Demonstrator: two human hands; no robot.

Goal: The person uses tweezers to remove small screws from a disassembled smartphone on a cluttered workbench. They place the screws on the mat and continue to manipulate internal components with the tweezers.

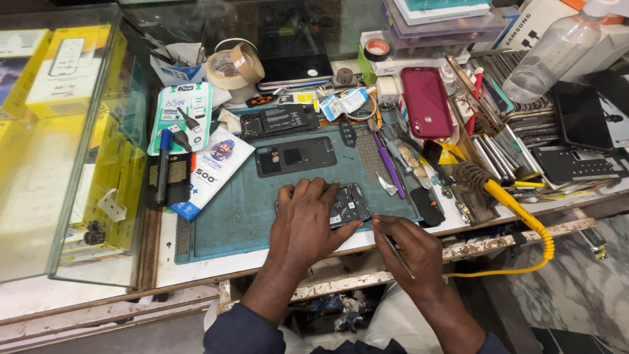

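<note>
The right hand (414, 250) is pinching thin tweezers (396, 250) at the near edge of the teal mat (229, 216). The left hand (308, 219) is pressing flat on an opened phone (350, 204) lying on that mat. Beyond the mat, tape rolls (234, 65) are sitting on the cluttered glass counter (39, 190).

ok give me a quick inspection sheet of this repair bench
surface: teal work mat on a worn bench
job's things: opened phone on the mat
clutter: back panel, battery, red phone, tape rolls, plastic bottle
grippers: left hand presses on the opened phone; right hand holds a thin metal tool
cables: yellow coiled cord
surroundings: glass case with yellow boxes
</note>
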